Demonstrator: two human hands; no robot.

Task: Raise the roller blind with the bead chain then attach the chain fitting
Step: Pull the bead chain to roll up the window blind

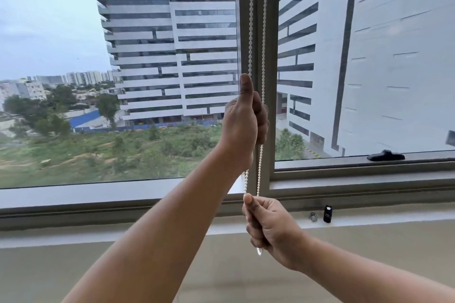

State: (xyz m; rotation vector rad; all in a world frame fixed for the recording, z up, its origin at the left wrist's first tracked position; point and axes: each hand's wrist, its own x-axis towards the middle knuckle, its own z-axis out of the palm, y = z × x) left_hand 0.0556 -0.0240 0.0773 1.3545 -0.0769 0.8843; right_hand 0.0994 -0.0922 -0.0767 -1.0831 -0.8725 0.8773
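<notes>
Hands both clenched on bead chain: left hand high, thumb up; right hand lower. Black piece on sill, possibly the fitting.

— What colour was the chain?
— White, beaded all down. The frame was grey, the handle black.
— And on the sill?
— One black piece, one silver piece. Outside, a block striped white and dark.

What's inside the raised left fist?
The white bead chain runs into the left hand from above and out below. Curled fingers cover the gripped stretch; one strand or both cannot be told.
</notes>
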